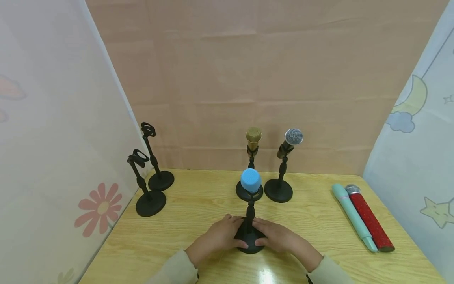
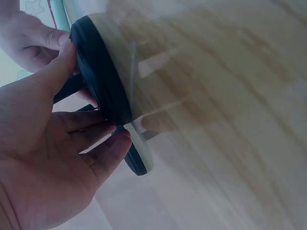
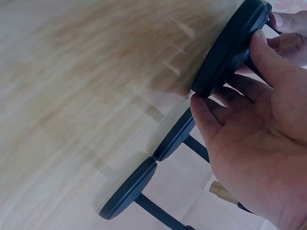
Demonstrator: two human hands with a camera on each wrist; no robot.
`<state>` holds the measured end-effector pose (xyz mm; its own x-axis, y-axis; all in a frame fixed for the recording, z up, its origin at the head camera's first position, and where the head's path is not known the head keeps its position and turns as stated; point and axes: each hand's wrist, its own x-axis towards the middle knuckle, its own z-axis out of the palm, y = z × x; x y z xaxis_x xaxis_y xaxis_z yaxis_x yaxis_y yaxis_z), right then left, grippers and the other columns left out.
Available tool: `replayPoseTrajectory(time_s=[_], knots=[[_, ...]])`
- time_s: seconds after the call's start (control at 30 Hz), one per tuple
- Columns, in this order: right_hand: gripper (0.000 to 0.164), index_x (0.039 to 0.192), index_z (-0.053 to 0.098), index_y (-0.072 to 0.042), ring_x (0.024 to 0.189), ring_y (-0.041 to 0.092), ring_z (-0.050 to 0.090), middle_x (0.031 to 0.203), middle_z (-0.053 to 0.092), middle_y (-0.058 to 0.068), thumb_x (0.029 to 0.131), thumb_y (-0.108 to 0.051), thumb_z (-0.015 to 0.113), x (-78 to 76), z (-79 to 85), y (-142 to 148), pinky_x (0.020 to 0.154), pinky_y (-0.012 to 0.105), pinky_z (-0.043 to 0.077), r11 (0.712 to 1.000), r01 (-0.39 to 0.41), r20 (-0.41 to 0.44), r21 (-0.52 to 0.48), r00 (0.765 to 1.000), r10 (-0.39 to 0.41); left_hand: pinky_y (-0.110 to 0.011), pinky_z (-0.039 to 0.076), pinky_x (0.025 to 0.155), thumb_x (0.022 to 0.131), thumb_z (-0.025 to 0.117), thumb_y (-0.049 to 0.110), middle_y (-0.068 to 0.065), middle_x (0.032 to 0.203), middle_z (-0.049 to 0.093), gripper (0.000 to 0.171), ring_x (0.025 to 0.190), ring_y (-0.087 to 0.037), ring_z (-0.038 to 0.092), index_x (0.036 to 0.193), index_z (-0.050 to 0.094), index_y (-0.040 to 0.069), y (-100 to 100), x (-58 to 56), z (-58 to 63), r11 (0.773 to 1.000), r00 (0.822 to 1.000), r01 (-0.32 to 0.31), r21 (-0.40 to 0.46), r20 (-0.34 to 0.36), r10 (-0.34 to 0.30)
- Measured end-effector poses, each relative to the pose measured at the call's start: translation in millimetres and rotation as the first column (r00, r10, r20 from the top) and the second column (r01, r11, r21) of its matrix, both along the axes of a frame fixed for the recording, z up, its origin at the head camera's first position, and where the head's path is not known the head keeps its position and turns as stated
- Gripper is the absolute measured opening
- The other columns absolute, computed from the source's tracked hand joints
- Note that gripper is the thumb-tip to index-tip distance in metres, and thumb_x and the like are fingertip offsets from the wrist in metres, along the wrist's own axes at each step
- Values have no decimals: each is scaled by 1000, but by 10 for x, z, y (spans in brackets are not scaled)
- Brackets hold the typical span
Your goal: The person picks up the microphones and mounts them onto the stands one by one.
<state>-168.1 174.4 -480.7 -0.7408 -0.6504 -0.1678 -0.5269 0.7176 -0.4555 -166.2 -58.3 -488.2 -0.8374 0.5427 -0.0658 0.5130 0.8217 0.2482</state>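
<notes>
Near stand [image 1: 250, 211] upright at near centre of desk [image 1: 198, 197], blue-topped microphone [image 1: 251, 180] in its clip. Left hand [image 1: 224, 233] and right hand [image 1: 278, 236] both gripping its base from either side, thumbs on the near part, fingers round the rim. Can't tell if the base sits fully flat.

Risks, my judgement: microphone looks top-heavy, so uneven lift or a quick shove at the base could tip it; neither grip steadies the pole. Pushed too far, fingers or base could bump the gold microphone's stand [image 1: 240, 193] just beyond, which sits right beside the silver microphone's stand [image 1: 278, 190], so both might shift. Smooth desk could let bases slide.

Materials: bases black, round, flat discs; thin poles with thicker collars. Blue top matte, foam-like; gold microphone [image 1: 253, 135] and silver microphone [image 1: 293, 137] have mesh heads, metallic-looking. Far right, teal microphone [image 1: 352, 217] smooth, red microphone [image 1: 370, 219] glittery, both lying flat. Desk pale wood grain, glossy.
</notes>
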Motion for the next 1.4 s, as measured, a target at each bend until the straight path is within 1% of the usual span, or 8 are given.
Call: replayPoseTrajectory(time_s=[0.23,0.33,0.47,0.63,0.77,0.97,1.13,1.4], knots=[[63,152,44,-1,144,36,42,160,38,16,100,-34,62,-25,11,-47,113,53,39,1000,-10,-1,-3,1000,10,-32,52,99,86,68,64,-6,149,52,86,124,-19,52,148,51,7,-14,4,-34,999,1000,12,-29,-3,-12],[63,151,45,0,143,36,42,160,37,16,101,-33,62,-46,22,-83,113,53,39,1000,-19,-7,-9,1000,19,-33,50,101,87,66,65,-7,152,49,88,127,-20,50,150,48,7,-27,-21,-66,999,1000,2,-43,2,-2],[62,150,45,3,143,38,42,159,38,20,101,-31,62,-97,36,-145,112,53,39,999,-38,-24,-8,999,38,-34,50,102,88,62,67,-8,154,47,88,129,-23,50,152,46,8,-65,-65,-99,998,1000,-6,-64,-7,6],[63,151,44,3,144,37,40,160,36,19,101,-31,62,-167,30,-232,113,53,38,1000,-28,-7,0,1000,28,-37,50,103,88,62,68,-10,154,47,89,132,-27,49,152,46,8,-101,-110,-78,997,1000,-14,-80,-8,13],[63,151,44,1,145,35,40,161,35,17,100,-31,63,-207,11,-282,114,52,38,1000,-10,2,4,1000,10,-37,49,103,88,62,68,-9,154,46,90,132,-26,49,153,46,9,-110,-136,-73,996,1000,-28,-89,5,29],[63,151,44,0,145,34,39,162,35,16,100,-31,63,-255,5,-333,114,52,37,1000,7,-2,6,1000,-7,-38,49,105,88,63,67,-10,155,46,89,134,-27,47,153,45,8,-141,-179,-56,995,998,-51,-82,16,52],[63,152,44,-2,146,33,38,163,34,14,100,-31,63,-317,8,-395,114,51,37,1000,14,8,1,1000,-14,-39,48,106,88,63,65,-11,157,44,90,135,-27,46,154,44,7,-195,-239,-65,996,998,-57,-74,20,58],[65,154,41,-3,147,33,36,164,30,12,100,-30,63,-474,-11,-523,116,51,36,999,38,25,0,999,-38,-45,44,110,91,67,56,-15,159,39,86,142,-34,40,155,41,4,-264,-381,-35,994,989,-106,-17,103,107]])
